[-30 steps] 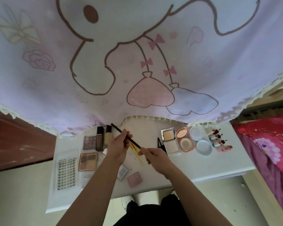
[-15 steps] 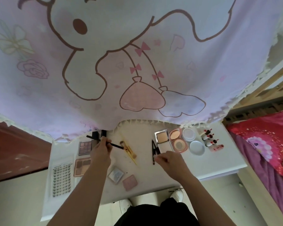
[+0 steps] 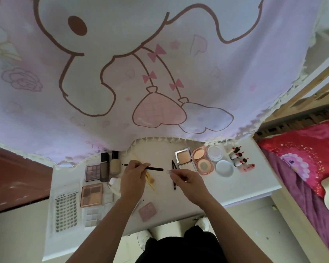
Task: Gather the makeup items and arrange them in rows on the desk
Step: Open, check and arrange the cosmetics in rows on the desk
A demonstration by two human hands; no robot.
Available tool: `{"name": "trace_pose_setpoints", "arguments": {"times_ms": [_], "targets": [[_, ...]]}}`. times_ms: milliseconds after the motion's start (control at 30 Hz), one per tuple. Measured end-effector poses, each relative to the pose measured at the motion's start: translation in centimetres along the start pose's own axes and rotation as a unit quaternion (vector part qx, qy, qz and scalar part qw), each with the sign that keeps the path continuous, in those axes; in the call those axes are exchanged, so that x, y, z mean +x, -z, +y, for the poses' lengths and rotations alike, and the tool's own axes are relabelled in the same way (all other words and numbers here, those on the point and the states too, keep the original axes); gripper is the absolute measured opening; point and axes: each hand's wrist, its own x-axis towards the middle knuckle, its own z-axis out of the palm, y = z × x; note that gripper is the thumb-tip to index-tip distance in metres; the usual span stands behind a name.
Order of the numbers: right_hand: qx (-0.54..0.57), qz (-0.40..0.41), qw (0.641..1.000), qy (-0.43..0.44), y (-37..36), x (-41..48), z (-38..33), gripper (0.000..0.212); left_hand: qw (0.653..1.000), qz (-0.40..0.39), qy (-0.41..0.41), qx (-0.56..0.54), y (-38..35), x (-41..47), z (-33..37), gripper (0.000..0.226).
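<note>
Palettes point(image 3: 92, 194) on desk point(image 3: 245, 184) L side, compacts point(image 3: 201, 161) R, lipsticks point(image 3: 237, 157) further R.

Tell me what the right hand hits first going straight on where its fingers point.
Likely the dark brush held by the left hand, just left of the right hand; depth unclear.

A white table point(image 3: 245, 183) fills the lower middle of the frame, under a pale hanging cloth point(image 3: 160, 73) printed with a cartoon animal. At center, the left hand point(image 3: 133, 177) grips a thin dark brush point(image 3: 154, 168) lying level. Just right of it, the right hand point(image 3: 186, 179) pinches a small clear item point(image 3: 168, 171). Eyeshadow palettes point(image 3: 92, 172) and two foundation bottles point(image 3: 115, 164) sit at center left. Open powder compacts point(image 3: 184, 158) and small lipsticks point(image 3: 237, 156) sit at center right. A red bed cover point(image 3: 302, 149) shows at the right edge.
</note>
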Motion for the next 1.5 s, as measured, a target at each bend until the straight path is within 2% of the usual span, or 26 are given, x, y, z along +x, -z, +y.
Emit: {"name": "trace_pose_setpoints", "arguments": {"times_ms": [300,467,600,800,867,933,1000,1067,1167,1233,1300,1367,1467,1500], "targets": [[-0.07,-0.007,0.997,0.029,-0.9,0.8,0.0,0.022,0.995,-0.011,-0.086,0.051,-1.0,-0.2,0.2,0.022],[-0.094,0.029,0.995,0.026,-0.4,1.4,-0.1,0.022,0.999,0.007,-0.015,0.04,-1.2,0.1,-0.2,0.02],[-0.117,0.014,0.993,0.028,-0.1,1.6,0.0,0.023,0.999,0.013,0.004,0.048,-1.0,0.6,-0.5,0.02],[-0.131,0.01,0.991,0.034,-1.1,2.2,-0.2,0.022,0.995,0.017,-0.071,0.073,-1.1,0.6,0.0,0.022],[-0.121,0.011,0.992,0.018,-0.9,2.3,0.0,0.019,0.992,0.011,-0.092,0.083,-1.3,0.7,-0.3,0.023],[-0.117,-0.022,0.993,-0.015,-0.7,2.3,0.6,0.017,0.993,-0.024,-0.099,0.066,-1.5,0.7,-0.6,0.024],[-0.151,-0.078,0.984,-0.05,-1.0,2.3,1.5,0.02,0.995,-0.086,-0.05,-0.008,-1.8,0.6,0.0,0.03],[-0.195,-0.112,0.971,-0.079,-1.7,2.2,2.7,0.024,0.983,-0.128,0.068,-0.116,-2.1,0.6,1.0,0.034],[-0.188,-0.098,0.97,-0.118,-2.7,1.9,4.4,0.023,0.911,-0.107,0.254,-0.307,-3.4,0.7,1.9,0.033],[-0.169,-0.072,0.973,-0.142,-3.2,1.8,5.4,0.021,0.871,-0.068,0.309,-0.376,-4.4,0.5,2.2,0.031],[-0.161,-0.062,0.972,-0.162,-3.6,1.8,6.5,0.023,0.853,-0.04,0.349,-0.386,-5.4,0.4,2.4,0.03],[-0.163,-0.065,0.969,-0.173,-4.1,2.0,7.5,0.024,0.842,-0.048,0.381,-0.378,-6.4,0.1,2.0,0.029],[-0.178,-0.062,0.964,-0.185,-4.6,2.4,8.5,0.033,0.852,-0.117,0.398,-0.32,-7.5,-0.1,1.4,0.017],[-0.181,-0.051,0.964,-0.187,-4.6,2.5,8.7,0.033,0.856,-0.141,0.397,-0.301,-7.8,-0.1,1.4,0.023]]}}
